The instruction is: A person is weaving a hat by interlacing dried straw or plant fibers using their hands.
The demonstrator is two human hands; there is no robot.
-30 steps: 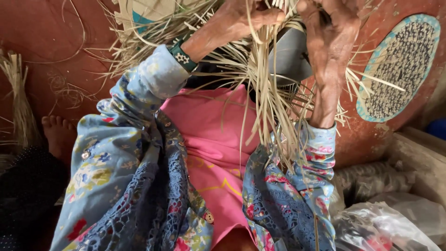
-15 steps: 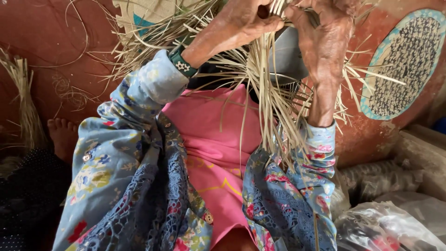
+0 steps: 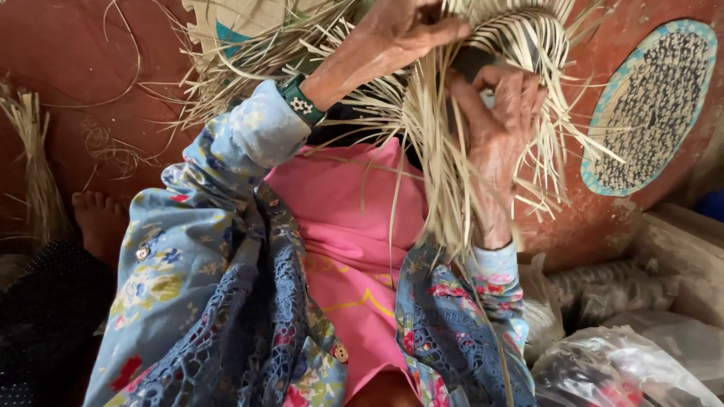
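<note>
So I've got the half-woven piece of pale straw with dark stripes (image 3: 520, 34) up at the top centre of the frame, held over my lap, with all the loose unwoven ends hanging down towards my pink skirt (image 3: 362, 249). My left hand (image 3: 411, 26) is up top, just left of the woven part, fingers closed on the edge of the weave and pinning it. My right hand (image 3: 498, 124) is just below and right of that, in the middle of the hanging pale straw strands (image 3: 445, 181), with thumb and forefinger pinched narrow on what looks like one strand or a few; I honestly can't tell how many from this angle. What I reckon matters here: keep the left grip tight right at the last woven row so it doesn't loosen, and only tease out one strand at a time with the right, or neighbours cross and the pattern goes off. Pull snug but gently, since dry straw will probably crack if you kink it hard. Loose ends tangling with each other is the main annoyance, I'd guess. Around me there's a round woven mat with a blue rim (image 3: 652, 105) leaning on the red wall at the upper right, a tied bundle of raw straw (image 3: 34, 166) at the left edge, and clear plastic bags (image 3: 618, 369) bottom right.
</note>
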